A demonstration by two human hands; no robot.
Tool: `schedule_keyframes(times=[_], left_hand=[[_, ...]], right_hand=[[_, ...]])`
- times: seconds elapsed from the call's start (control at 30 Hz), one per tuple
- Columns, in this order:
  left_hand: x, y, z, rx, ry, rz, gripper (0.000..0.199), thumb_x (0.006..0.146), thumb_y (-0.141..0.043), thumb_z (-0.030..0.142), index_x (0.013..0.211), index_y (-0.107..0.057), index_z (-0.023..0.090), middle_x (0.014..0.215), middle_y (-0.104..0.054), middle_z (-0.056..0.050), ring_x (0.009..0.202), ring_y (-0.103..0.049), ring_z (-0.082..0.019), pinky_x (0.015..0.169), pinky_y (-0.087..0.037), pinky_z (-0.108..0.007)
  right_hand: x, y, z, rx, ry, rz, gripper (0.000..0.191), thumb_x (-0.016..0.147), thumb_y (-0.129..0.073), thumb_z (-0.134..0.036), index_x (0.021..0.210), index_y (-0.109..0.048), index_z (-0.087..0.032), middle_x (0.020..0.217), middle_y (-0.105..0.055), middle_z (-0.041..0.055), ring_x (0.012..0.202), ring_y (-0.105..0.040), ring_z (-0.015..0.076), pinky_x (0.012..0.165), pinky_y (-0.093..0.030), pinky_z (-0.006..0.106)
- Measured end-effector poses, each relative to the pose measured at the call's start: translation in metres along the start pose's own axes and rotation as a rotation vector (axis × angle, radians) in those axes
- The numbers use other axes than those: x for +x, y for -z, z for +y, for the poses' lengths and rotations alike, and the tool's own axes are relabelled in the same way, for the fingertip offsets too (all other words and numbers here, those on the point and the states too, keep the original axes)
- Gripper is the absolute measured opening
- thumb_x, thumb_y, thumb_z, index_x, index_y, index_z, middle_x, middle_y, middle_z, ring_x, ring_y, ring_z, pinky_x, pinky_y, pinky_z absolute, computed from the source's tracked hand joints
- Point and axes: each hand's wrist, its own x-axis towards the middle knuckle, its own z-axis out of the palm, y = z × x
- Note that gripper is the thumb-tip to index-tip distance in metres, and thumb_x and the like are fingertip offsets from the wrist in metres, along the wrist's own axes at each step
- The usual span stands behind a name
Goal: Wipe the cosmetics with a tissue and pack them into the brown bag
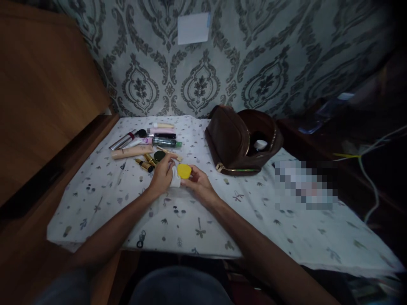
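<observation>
In the head view, my right hand (201, 184) is closed around a small container with a round yellow top (184, 171). My left hand (160, 175) grips a white cloth or tissue (175, 178) against the container's left side. The container's lower part is hidden by the fingers and the white piece. Just beyond my left hand lie a dark round compact (159, 156) and gold-and-black lipstick tubes (145, 165). A beige squeeze tube (132, 151) rests further left.
Several cosmetics, including a dark green-capped bottle (165, 142) and a silver tube (123, 140), lie at the back left. A brown bag (227, 137) stands unzipped at the back right, a white-lidded item (260, 145) inside. A wooden cabinet (47, 63) borders the patterned tablecloth (203, 228).
</observation>
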Motion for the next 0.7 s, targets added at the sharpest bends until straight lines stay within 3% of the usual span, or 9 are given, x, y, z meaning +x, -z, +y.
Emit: schedule_keyframes(times=[0.13,0.23,0.4,0.53,0.63,0.7], left_hand=[[0.007,0.007,-0.006,0.018,0.073,0.094,0.016,0.084,-0.045,0.009,0.092,-0.051,0.021,0.091,-0.062,-0.003,0.091,-0.059,-0.020,0.084,-0.045,-0.032],[0.007,0.007,-0.005,0.022,0.099,0.147,0.014,0.083,-0.046,0.008,0.087,-0.047,0.022,0.087,-0.058,-0.002,0.088,-0.057,-0.019,0.082,-0.044,-0.031],[-0.002,-0.003,0.008,-0.061,0.020,0.135,0.010,0.089,-0.043,0.013,0.091,-0.048,0.022,0.089,-0.058,-0.002,0.088,-0.058,-0.018,0.084,-0.045,-0.030],[-0.009,-0.012,0.015,-0.074,0.017,0.105,0.015,0.097,-0.036,0.026,0.096,-0.050,0.021,0.097,-0.060,-0.006,0.096,-0.058,-0.020,0.089,-0.046,-0.034],[-0.016,-0.020,0.015,-0.066,0.060,0.059,0.024,0.099,-0.036,0.034,0.109,-0.051,0.018,0.109,-0.059,-0.011,0.109,-0.056,-0.024,0.099,-0.043,-0.041],[-0.020,-0.024,0.014,-0.075,0.060,-0.017,0.034,0.098,-0.040,0.039,0.123,-0.048,0.017,0.122,-0.055,-0.015,0.122,-0.051,-0.026,0.107,-0.039,-0.043]], right_hand=[[-0.003,-0.003,0.000,0.042,-0.116,-0.130,0.050,0.056,-0.089,-0.028,0.100,-0.067,-0.020,0.094,-0.071,0.0000,0.077,-0.065,0.0136,0.071,-0.054,0.025],[-0.005,-0.006,0.001,-0.003,-0.156,-0.138,0.056,0.054,-0.090,-0.027,0.105,-0.068,-0.020,0.091,-0.073,-0.0002,0.077,-0.067,0.0149,0.073,-0.054,0.027],[-0.003,-0.007,-0.001,-0.103,-0.083,-0.040,0.049,0.052,-0.088,-0.027,0.096,-0.069,-0.019,0.078,-0.070,-0.0025,0.068,-0.062,0.0139,0.068,-0.053,0.028],[0.000,-0.006,-0.001,-0.100,-0.026,0.043,0.049,0.051,-0.086,-0.023,0.096,-0.067,-0.020,0.080,-0.069,-0.0030,0.068,-0.062,0.0136,0.067,-0.052,0.026],[0.003,-0.003,0.002,-0.054,0.018,0.149,0.059,0.047,-0.085,-0.018,0.101,-0.060,-0.023,0.086,-0.069,-0.0034,0.066,-0.061,0.0131,0.062,-0.051,0.025],[0.004,0.000,0.004,-0.012,0.040,0.211,0.056,0.048,-0.085,-0.018,0.095,-0.057,-0.023,0.084,-0.068,-0.0041,0.065,-0.061,0.0124,0.061,-0.050,0.023]])
